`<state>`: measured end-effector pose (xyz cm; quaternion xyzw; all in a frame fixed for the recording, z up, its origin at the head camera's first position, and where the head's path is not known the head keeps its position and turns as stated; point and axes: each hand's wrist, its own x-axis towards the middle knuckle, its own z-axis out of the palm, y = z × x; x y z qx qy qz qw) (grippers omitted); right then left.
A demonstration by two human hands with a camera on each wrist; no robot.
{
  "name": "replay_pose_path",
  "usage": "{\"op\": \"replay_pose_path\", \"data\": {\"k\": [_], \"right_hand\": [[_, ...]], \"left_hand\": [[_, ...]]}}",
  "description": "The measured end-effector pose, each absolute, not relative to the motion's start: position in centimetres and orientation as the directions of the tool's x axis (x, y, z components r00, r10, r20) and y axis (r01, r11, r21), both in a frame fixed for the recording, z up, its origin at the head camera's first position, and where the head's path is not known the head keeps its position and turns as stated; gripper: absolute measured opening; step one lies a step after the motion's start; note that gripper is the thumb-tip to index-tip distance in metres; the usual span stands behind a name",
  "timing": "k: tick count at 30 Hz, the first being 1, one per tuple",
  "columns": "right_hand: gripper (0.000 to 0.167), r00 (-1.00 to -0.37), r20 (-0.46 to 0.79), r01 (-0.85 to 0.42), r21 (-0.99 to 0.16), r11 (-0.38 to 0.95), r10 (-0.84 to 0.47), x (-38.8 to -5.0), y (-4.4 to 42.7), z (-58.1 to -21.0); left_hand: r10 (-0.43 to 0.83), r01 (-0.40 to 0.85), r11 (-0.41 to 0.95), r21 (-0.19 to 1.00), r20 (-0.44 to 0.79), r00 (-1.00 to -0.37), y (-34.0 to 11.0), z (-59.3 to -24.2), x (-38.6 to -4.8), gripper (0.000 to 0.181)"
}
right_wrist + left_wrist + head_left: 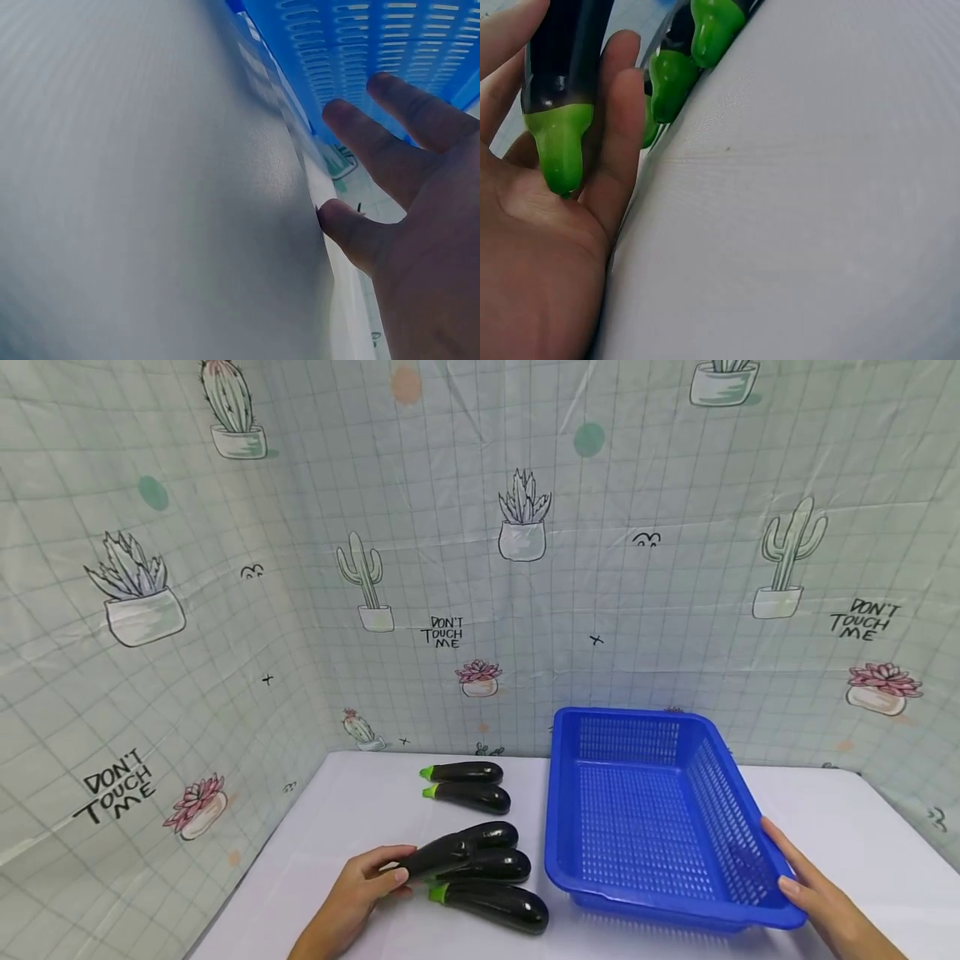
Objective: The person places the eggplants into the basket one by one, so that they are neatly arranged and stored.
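Left hand on eggplant, right hand at basket

Backdrop [637,627]: gridded, cactus print. White surface [360,810] below. Blue basket [675,906] on right side, near corner toward the right hand [825,902]. Left hand [358,887] is left of basket, with the held eggplant [431,858]. That one tilts above or against two more eggplants [495,865]; contact unclear. Front eggplant [498,907] just nearer; back pair [471,797] farther off, near the backdrop. All these lie left of basket. Held one's green cap [562,142] points into the palm.

Step in hand looks like handling one eggplant while steadying basket. To do it well: keep a firm grip near the cap, raise the heavy end free so neighbors don't roll, keep basket still.

Left fingers [619,135]: curled, clamped on the held eggplant near its cap, thumb opposite. Right fingers [420,116]: spread apart, fairly straight, at basket's side; thumb by the rim. How hard they press, can't tell.
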<state>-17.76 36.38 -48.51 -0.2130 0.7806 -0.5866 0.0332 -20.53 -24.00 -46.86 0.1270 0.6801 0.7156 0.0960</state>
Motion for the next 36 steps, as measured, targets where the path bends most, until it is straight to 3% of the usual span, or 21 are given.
{"op": "replay_pose_path", "data": {"k": [9,13,18,25,36], "right_hand": [[0.063,-0.959,0.058,-0.12,-0.969,0.214,-0.277,-17.7,36.4,-48.6],[0.062,-0.953,0.086,-0.154,-0.963,0.223,-0.289,-17.5,36.3,-48.3],[0.06,-0.952,0.131,-0.223,-0.916,0.334,-0.277,-17.0,36.0,-48.0],[0.056,-0.979,0.05,-0.135,-0.884,0.447,-0.198,-16.6,35.3,-47.7],[0.056,-0.981,0.042,-0.123,-0.889,0.441,-0.19,-16.6,35.5,-47.8]], "left_hand": [[0.206,0.039,-0.02,0.999,0.043,-0.978,-23.5,-47.2,-20.8,0.042],[0.161,0.064,-0.003,0.998,0.064,-0.985,-23.4,-47.2,-21.0,0.039],[0.179,0.071,0.045,0.996,0.062,-0.982,-23.4,-47.2,-20.8,0.042],[0.186,0.062,0.051,0.997,0.051,-0.981,-23.5,-47.1,-20.5,0.043],[0.148,0.092,-0.009,0.996,0.092,-0.985,-22.5,-46.6,-20.6,0.041]]}}
